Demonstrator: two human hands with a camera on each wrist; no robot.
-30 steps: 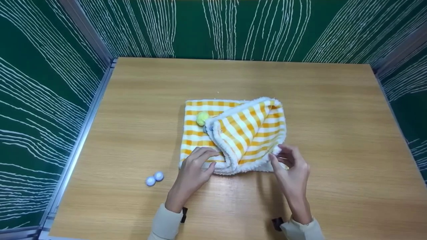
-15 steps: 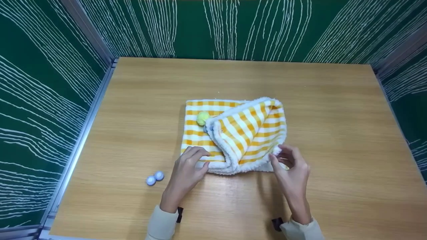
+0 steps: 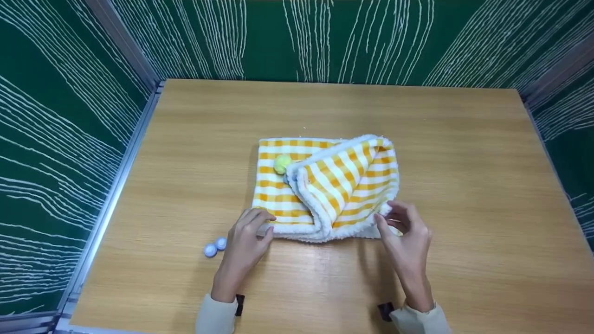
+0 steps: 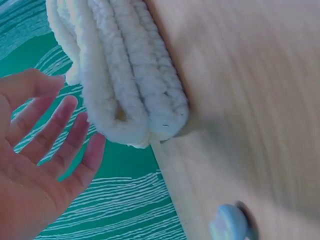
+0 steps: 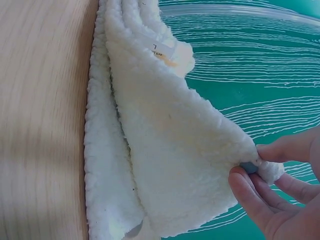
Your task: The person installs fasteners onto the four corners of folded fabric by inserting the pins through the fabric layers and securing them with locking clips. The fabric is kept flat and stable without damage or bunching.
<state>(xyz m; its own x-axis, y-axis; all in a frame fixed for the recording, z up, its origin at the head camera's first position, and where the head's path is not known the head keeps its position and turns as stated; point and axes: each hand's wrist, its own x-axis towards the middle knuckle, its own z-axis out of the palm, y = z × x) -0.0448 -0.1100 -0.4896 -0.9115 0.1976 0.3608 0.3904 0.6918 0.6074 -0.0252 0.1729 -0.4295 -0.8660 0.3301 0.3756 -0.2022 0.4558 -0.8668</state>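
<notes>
A folded yellow-and-white checked cloth (image 3: 283, 199) with white fleece lining lies mid-table. Its right part is folded over at a slant, and a yellow-green pompom (image 3: 282, 164) sits by that fold. My right hand (image 3: 408, 236) pinches the lifted fleece edge at the front right between thumb and fingers. In the right wrist view a small grey-blue round piece (image 5: 248, 167) shows at this pinch. My left hand (image 3: 246, 236) is at the front left corner, fingers loosely curved. The left wrist view shows those fingers spread beside the layered fleece edge (image 4: 125, 75), gripping nothing.
Two small pale blue round pieces (image 3: 210, 250) lie on the wooden table (image 3: 139, 287), just left of my left hand. Green panels (image 3: 269, 41) with white streaks stand behind and along both sides. A printed tag (image 5: 156, 49) shows on the fleece.
My left hand has slid left along the cloth's front edge to its left corner, close to the pale blue pieces. The right hand keeps its pinch in the same place.
</notes>
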